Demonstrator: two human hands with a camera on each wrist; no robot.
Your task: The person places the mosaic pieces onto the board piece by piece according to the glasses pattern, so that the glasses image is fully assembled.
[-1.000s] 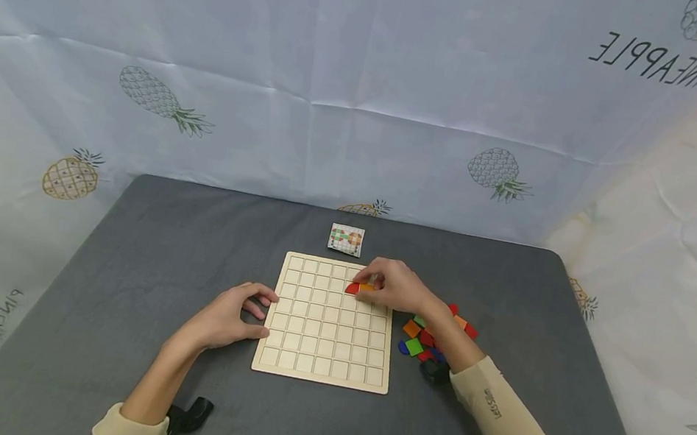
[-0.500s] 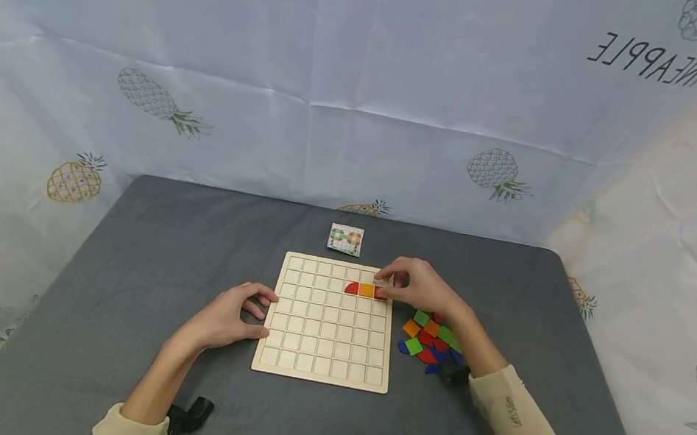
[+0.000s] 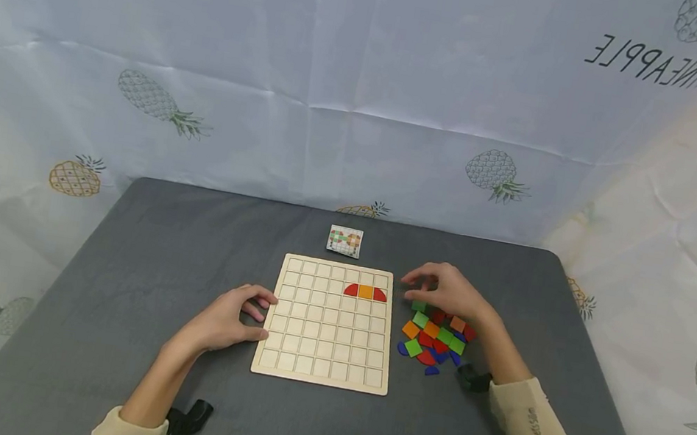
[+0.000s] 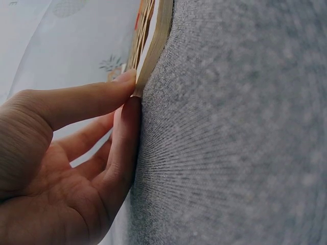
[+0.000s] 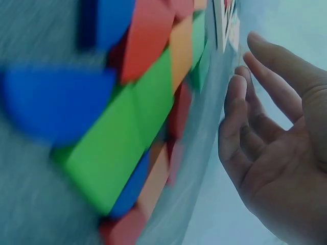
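Observation:
A pale wooden grid board (image 3: 319, 329) lies flat on the table. My left hand (image 3: 234, 317) holds it at its left edge; the left wrist view shows the thumb and a finger (image 4: 125, 122) meeting at the wooden rim. Three pieces sit in a row near the board's upper right: a red quarter-round (image 3: 351, 290), an orange square (image 3: 365, 292) and another red quarter-round (image 3: 381, 295). My right hand (image 3: 448, 289) hovers off the board's right side with bent, spread fingers and nothing between them. Beneath and beside it lies a pile of coloured pieces, with green squares (image 5: 117, 138) and a blue rounded piece (image 5: 59, 102).
Behind the board lies a small printed pattern card (image 3: 344, 241). The table (image 3: 197, 248) has a grey cloth cover. A white curtain with pineapple prints (image 3: 344, 61) hangs behind it. A black wrist device (image 3: 191, 417) is strapped on the left wrist.
My right hand has let go of the right red quarter-round on the board and moved right, above the pile's far edge. The row of three pieces is now uncovered. My left hand stays put.

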